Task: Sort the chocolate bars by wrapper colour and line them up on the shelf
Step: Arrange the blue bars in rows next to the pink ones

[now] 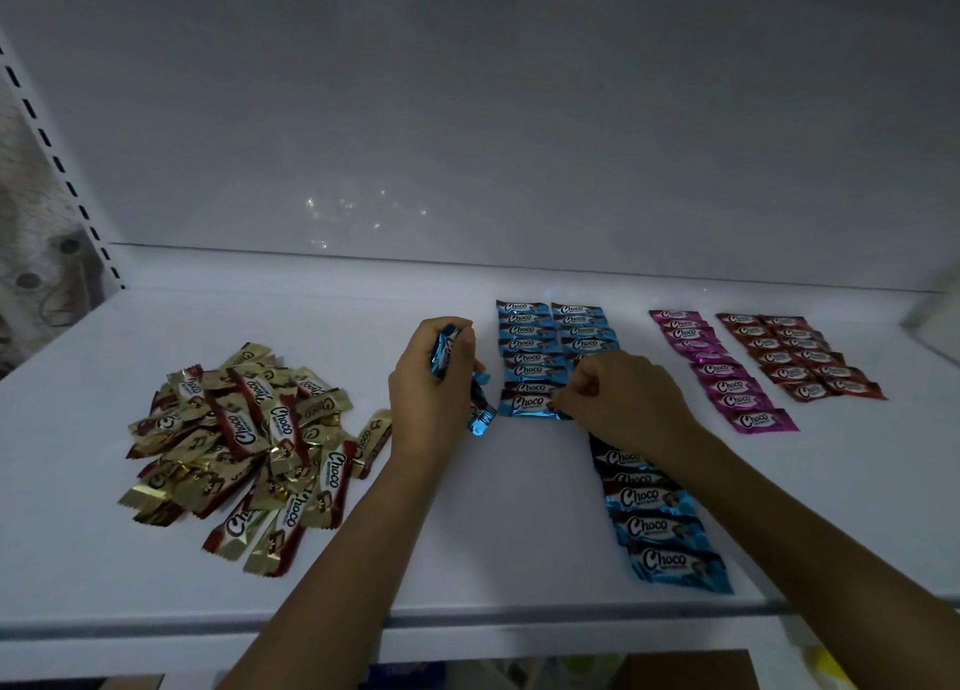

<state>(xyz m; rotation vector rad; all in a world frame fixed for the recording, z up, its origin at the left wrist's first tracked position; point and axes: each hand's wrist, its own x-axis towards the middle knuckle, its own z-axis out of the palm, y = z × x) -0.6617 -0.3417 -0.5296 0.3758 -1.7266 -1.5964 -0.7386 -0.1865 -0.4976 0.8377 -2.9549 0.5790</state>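
Blue columns (527, 344), head view: two columns of blue-wrapped bars lie flat on the white shelf (467, 544), starting near its back. The left one ends at mid-depth. The right one passes under the right forearm and appears to carry on almost to the front lip.
Left hand (431, 383): fingers curled round a bundle (447, 351) of blue bars, held upright just left of the left column. A few wrapper ends stick out below the palm.
Right hand (618, 398): thumb and forefinger pinch the right end of the front bar (530, 403) of the left column. That bar lies on the shelf, touching the bar behind it.
Pink column (722, 372): single file, right of the blue, apart from both hands.
Dark red columns (800, 357): two files at far right.
Gold heap (244, 445): loose pile of gold-and-red wrappers at left, not lined up.
Step in hand (judgement): blue colour being laid out, with the front bar being squared into the left column.
Progress (judgement): pink and dark red look complete, blue is partway, gold is not begun.
Next move (judgement): let go of the front bar, draw one bar from the bundle and set it just in front, logo facing the same way. The foil looks slippery, so a light touch is needed to avoid shifting the row.
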